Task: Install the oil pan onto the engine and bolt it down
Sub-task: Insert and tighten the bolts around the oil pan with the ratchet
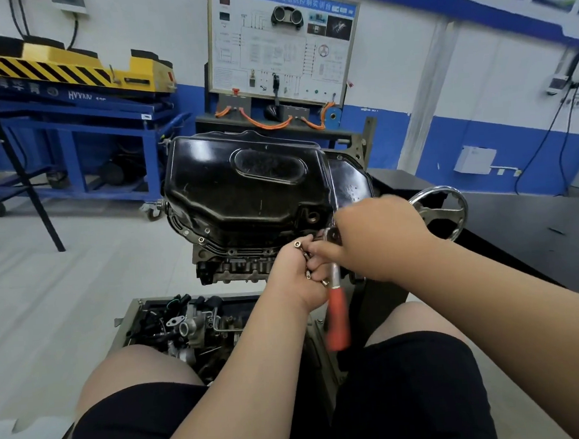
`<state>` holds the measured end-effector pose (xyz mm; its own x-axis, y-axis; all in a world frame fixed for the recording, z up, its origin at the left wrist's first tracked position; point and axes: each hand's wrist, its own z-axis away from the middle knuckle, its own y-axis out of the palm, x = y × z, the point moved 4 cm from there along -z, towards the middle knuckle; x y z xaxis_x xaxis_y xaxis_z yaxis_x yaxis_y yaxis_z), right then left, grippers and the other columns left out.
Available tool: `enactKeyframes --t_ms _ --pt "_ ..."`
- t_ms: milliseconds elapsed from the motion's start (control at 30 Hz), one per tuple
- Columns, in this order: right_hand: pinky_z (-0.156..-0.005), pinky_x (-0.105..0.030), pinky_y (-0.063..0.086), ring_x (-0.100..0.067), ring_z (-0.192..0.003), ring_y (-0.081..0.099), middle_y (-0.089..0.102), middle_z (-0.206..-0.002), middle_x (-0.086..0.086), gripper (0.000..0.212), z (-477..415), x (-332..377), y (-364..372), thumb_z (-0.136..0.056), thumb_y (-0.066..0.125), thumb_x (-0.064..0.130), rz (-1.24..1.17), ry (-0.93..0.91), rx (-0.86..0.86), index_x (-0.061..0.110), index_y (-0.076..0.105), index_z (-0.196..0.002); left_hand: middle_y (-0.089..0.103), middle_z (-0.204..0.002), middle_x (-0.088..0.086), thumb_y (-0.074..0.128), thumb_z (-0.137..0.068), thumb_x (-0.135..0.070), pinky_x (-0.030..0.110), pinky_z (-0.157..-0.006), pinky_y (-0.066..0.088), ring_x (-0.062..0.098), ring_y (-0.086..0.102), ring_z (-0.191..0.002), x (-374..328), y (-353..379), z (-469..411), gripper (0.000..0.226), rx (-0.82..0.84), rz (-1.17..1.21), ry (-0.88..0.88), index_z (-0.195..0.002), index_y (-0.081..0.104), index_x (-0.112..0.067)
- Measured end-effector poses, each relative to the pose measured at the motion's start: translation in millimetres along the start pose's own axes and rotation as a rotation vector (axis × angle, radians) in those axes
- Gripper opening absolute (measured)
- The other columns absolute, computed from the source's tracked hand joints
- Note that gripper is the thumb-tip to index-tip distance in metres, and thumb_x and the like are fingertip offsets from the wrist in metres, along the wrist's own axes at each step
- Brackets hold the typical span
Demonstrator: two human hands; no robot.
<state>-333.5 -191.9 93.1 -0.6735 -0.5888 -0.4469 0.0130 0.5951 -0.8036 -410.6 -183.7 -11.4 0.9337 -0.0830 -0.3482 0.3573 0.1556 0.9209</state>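
Sitting with knees apart, the person wears black shorts [406,393] that fill the 6 o'clock edge of the view. Between the knees, at 7 o'clock of the hands, a metal tray [127,328] holds a jumble of loose engine parts and hoses.

Just beyond it the two forearms meet near the middle of the view. The left hand [302,273] is clenched round a handful of bolts [297,243], one of which sticks up from the top of the fist. The right hand [378,237] touches it at 2 o'clock, fingers curled over the head of a ratchet [337,319]. The chrome shaft runs down between the two hands, and the blurred red handle hangs at 6 o'clock. The right fingertips reach toward the bolts in the left fist; whether they pinch one cannot be told.

The oil pan [245,188], black and glossy, sits on the engine [236,267] at 11 o'clock of the hands, its underside facing the camera and its near flange just beside the knuckles. A chrome handwheel [433,191] stands at 3 o'clock of the right hand.

Farther off, at 10 o'clock, a blue cart [79,131] carries a yellow machine [65,70] with black hazard stripes. At 12 o'clock a training board [283,48] with a wiring diagram stands against the white and blue wall, orange cables looped beneath it.
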Motion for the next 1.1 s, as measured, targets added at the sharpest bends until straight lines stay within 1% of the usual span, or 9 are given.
enactKeyframes --t_ms 67,200,300,533,600,800,900,1000,1100 --pt "-0.047 -0.026 0.026 -0.013 -0.054 0.047 0.045 -0.060 0.005 0.056 3.0 -1.7 4.9 -0.082 0.038 0.071 -0.116 0.097 0.075 0.019 0.043 -0.064 0.030 -0.035 -0.007 0.041 -0.097 -0.024 0.013 -0.026 0.011 0.004 0.022 -0.024 1.0 -3.4 0.7 0.031 -0.036 -0.048 -0.010 -0.067 0.044 -0.017" --pt "-0.070 -0.030 0.037 -0.020 -0.091 0.054 0.057 -0.094 0.002 0.023 8.6 8.2 -2.8 -0.091 0.046 0.038 0.106 -0.283 -0.106 0.018 0.052 -0.100 0.036 -0.037 -0.012 0.057 -0.092 -0.035 0.016 -0.026 0.012 0.004 0.023 -0.026 2.6 -8.3 3.0 0.036 -0.117 -0.083 -0.018 -0.061 0.045 -0.021" --pt "-0.080 -0.033 0.042 -0.022 -0.097 0.051 0.055 -0.107 -0.001 0.026 7.6 8.0 -7.2 -0.091 0.043 0.019 0.140 -0.338 -0.142 0.016 0.052 -0.115 0.038 -0.039 -0.012 0.061 -0.090 -0.040 0.016 -0.027 0.013 0.003 0.024 -0.028 3.0 -6.3 2.8 0.043 -0.128 -0.092 0.000 -0.054 0.047 -0.021" --pt "-0.053 -0.026 0.030 -0.011 -0.048 0.044 0.048 -0.055 0.006 0.061 -4.1 3.2 -0.3 -0.083 0.035 0.074 -0.084 0.053 0.012 0.018 0.046 -0.063 0.030 -0.037 -0.006 0.039 -0.096 -0.018 0.015 -0.025 0.014 0.005 0.023 -0.025 -4.3 -1.6 6.4 0.033 -0.028 -0.074 0.013 -0.064 0.044 -0.015" --pt "-0.048 -0.025 0.025 -0.010 -0.049 0.044 0.046 -0.055 0.007 0.057 -2.8 3.8 -0.1 -0.083 0.039 0.071 -0.085 0.062 0.001 0.018 0.045 -0.064 0.031 -0.039 -0.008 0.044 -0.097 -0.021 0.015 -0.026 0.013 0.004 0.022 -0.027 -3.7 -2.6 6.6 0.034 -0.052 -0.074 0.002 -0.064 0.044 -0.016" --pt "-0.084 -0.034 0.040 -0.022 -0.097 0.050 0.056 -0.104 -0.002 0.021 2.6 9.3 -9.6 -0.091 0.049 0.023 0.160 -0.338 -0.169 0.015 0.052 -0.111 0.040 -0.040 -0.012 0.059 -0.091 -0.035 0.016 -0.027 0.013 0.003 0.025 -0.029 -0.6 -5.3 6.3 0.038 -0.106 -0.046 -0.004 -0.059 0.049 -0.019" --pt "-0.084 -0.032 0.036 -0.019 -0.093 0.049 0.055 -0.101 0.002 0.022 0.5 9.0 -9.4 -0.091 0.050 0.034 0.112 -0.273 -0.135 0.019 0.051 -0.108 0.039 -0.041 -0.011 0.051 -0.096 -0.037 0.016 -0.025 0.015 0.003 0.026 -0.028 1.1 -4.5 5.7 0.041 -0.024 -0.022 0.008 -0.059 0.050 -0.019" --pt "-0.069 -0.029 0.032 -0.014 -0.062 0.045 0.047 -0.066 0.007 0.051 -3.0 5.7 -3.6 -0.088 0.038 0.065 0.043 -0.060 -0.037 0.016 0.046 -0.075 0.033 -0.039 -0.008 0.042 -0.098 -0.025 0.016 -0.025 0.015 0.004 0.024 -0.026 -2.1 -2.2 3.5 0.036 0.011 -0.024 0.017 -0.063 0.044 -0.018" --pt "-0.056 -0.026 0.026 -0.013 -0.055 0.044 0.046 -0.062 0.006 0.053 -2.2 6.4 -0.1 -0.087 0.039 0.066 -0.037 0.040 0.023 0.016 0.044 -0.071 0.032 -0.038 -0.008 0.043 -0.098 -0.024 0.015 -0.026 0.012 0.004 0.024 -0.026 -3.0 -3.7 2.5 0.037 -0.024 -0.071 0.012 -0.061 0.044 -0.018"
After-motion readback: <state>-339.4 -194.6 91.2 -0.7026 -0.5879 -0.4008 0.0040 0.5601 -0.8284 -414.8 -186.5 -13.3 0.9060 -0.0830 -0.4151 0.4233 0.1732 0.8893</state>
